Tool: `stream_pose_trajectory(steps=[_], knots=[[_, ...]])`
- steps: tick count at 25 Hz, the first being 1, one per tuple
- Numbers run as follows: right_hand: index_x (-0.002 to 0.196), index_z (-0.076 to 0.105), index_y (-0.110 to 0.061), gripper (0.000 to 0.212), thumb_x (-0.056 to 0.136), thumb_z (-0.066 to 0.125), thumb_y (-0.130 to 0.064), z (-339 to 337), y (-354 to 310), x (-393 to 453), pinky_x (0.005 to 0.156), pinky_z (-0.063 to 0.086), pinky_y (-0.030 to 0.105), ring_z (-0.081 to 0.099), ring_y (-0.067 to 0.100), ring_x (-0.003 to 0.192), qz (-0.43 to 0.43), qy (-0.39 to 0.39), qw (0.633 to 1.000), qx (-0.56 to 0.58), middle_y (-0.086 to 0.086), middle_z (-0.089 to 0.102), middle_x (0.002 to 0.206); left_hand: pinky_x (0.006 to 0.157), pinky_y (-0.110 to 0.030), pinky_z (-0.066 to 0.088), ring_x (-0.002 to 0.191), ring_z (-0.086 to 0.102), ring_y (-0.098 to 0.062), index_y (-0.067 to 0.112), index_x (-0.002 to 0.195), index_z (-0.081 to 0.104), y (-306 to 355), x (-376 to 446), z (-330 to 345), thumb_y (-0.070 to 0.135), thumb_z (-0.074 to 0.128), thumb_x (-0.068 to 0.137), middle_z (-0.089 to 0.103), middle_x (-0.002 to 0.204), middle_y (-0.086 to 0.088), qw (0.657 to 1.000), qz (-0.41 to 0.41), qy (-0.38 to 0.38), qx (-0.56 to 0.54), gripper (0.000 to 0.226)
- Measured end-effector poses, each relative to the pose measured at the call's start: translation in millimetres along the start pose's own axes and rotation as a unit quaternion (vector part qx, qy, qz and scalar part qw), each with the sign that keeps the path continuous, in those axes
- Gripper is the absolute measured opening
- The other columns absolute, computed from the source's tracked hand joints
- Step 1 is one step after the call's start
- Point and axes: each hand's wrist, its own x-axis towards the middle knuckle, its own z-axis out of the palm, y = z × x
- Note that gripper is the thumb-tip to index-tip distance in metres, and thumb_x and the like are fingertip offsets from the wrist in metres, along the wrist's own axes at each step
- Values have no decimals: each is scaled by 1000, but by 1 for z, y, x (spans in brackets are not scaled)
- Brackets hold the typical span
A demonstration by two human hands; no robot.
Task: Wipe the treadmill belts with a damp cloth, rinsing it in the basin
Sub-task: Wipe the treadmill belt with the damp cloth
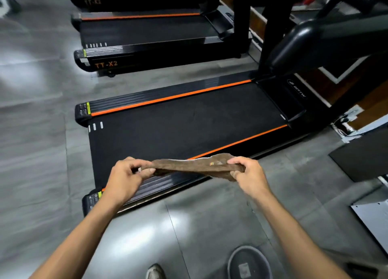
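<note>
Both hands hold one brown cloth point(193, 166) stretched between them. Left hand point(128, 174) pinches the cloth's left end between thumb and curled fingers; right hand point(246, 174) grips the right end, with fingers curled over the top and thumb beneath, and a small fold of cloth hangs below that hand. Cloth is held in the air, clear of any surface, over the near side rail point(159, 186) of the nearest treadmill, towards that machine's rear end. A small pale label shows on the cloth close to the right hand.

Nearest treadmill belt point(178, 129) lies directly beyond the cloth: black, flat, bordered by an orange stripe along each long edge. Its rear corner caps carry yellow-green stickers. Its upright and console arm point(315, 39) rise at the far right end.

Second treadmill point(151, 39), marked "TT-X2" on its rear end, stands parallel beyond the first, apart from it. A third of the same type sits behind that, partly cut off at the top edge.

Round grey basin point(249, 264) sits on the grey floor point(42, 152) at the bottom edge, below the right forearm; contents cannot be made out. One shoe toe point(155, 271) shows just left of the basin.
</note>
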Motion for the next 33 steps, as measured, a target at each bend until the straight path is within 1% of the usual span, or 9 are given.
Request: stream_pose_trajectory(steps=[3,5,7,9,12,16,22,27,33], knots=[[88,74,-12,9,81,74,-7,29,-15,22,73,41,5,58,9,81,5,15,999,40,2,57,101,83,-18,40,92,58,-4,41,78,72,-22,22,-13,11,78,80,60,94,5,1000,-2,17,-17,31],[78,70,-9,5,80,74,-11,50,-15,40,75,43,15,56,13,82,7,12,995,103,3,57,97,84,-20,41,91,59,0,23,72,72,-40,36,-17,8,75,82,64,97,5,999,-13,0,-52,18],[73,62,-3,18,78,66,-19,73,-10,54,69,41,32,52,16,74,30,-15,984,176,7,57,80,76,-26,43,76,59,-6,10,72,67,-56,46,-14,7,69,87,66,83,-1,993,-37,-19,-107,16],[73,60,-6,14,81,63,-18,100,-2,69,67,38,33,51,19,73,77,-16,963,256,8,56,73,70,-29,43,72,56,-10,7,74,64,-71,59,-7,9,65,90,62,74,-3,987,-51,-25,-150,16],[76,60,-13,15,90,59,-7,139,8,90,68,46,30,60,14,70,137,0,924,357,2,65,71,68,-27,46,74,57,-9,8,81,66,-93,80,13,13,62,92,62,78,-4,978,-78,-3,-192,13],[80,64,-9,13,92,58,-7,185,34,134,64,52,22,66,10,66,186,8,903,387,0,71,71,64,-27,47,70,55,-10,9,84,65,-129,120,48,20,61,94,60,75,-8,972,-105,21,-211,15],[100,69,1,18,90,61,-12,242,82,217,79,48,35,65,24,85,232,-56,897,371,13,69,90,73,-39,51,77,60,-18,10,86,67,-183,191,102,23,63,93,65,86,-18,972,-135,41,-189,15],[86,67,-8,10,91,62,-15,263,98,285,77,50,35,66,20,83,226,-86,895,376,8,70,85,64,-24,51,71,60,-10,11,85,67,-208,252,151,22,63,94,65,74,-6,958,-159,60,-230,15],[97,66,-5,13,92,62,-16,300,103,366,67,56,26,69,19,81,217,-115,885,395,9,72,86,57,-22,49,64,57,-11,8,83,65,-231,333,195,20,63,94,62,67,-2,956,-155,44,-244,16]])
